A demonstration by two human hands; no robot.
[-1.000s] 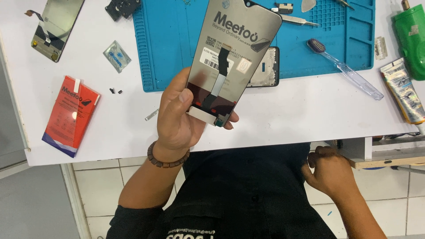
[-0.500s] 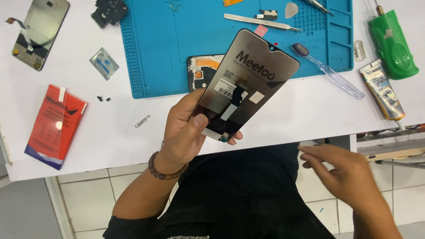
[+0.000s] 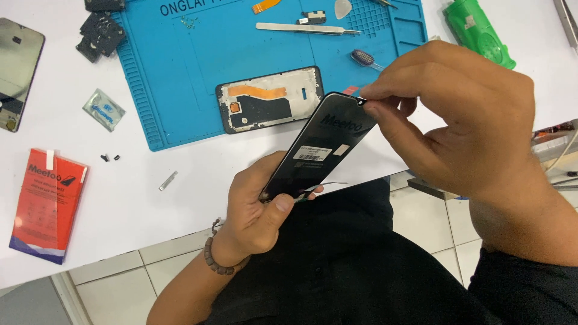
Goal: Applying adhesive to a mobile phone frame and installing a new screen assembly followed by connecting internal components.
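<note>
My left hand (image 3: pixel 256 207) grips the lower end of a dark phone screen panel (image 3: pixel 322 144) with white stickers on it, held tilted above the table edge. My right hand (image 3: pixel 457 120) pinches the panel's top corner between thumb and fingertips. Just beyond the panel, a phone frame (image 3: pixel 270 99) with an orange flex cable lies flat on the blue work mat (image 3: pixel 180 66).
On the mat lie metal tweezers (image 3: pixel 304 27), a brush (image 3: pixel 364 59) and a pick (image 3: pixel 342 7). A green bottle (image 3: pixel 478 30) sits at the right. On the white table (image 3: pixel 120 198) are a red packet (image 3: pixel 45 201), a small sachet (image 3: pixel 103 109), another phone part (image 3: pixel 18 69) and black parts (image 3: pixel 99 33).
My right hand has risen from below the table edge to the panel's top corner and pinched it. The panel has tilted flatter and lower, uncovering the phone frame.
</note>
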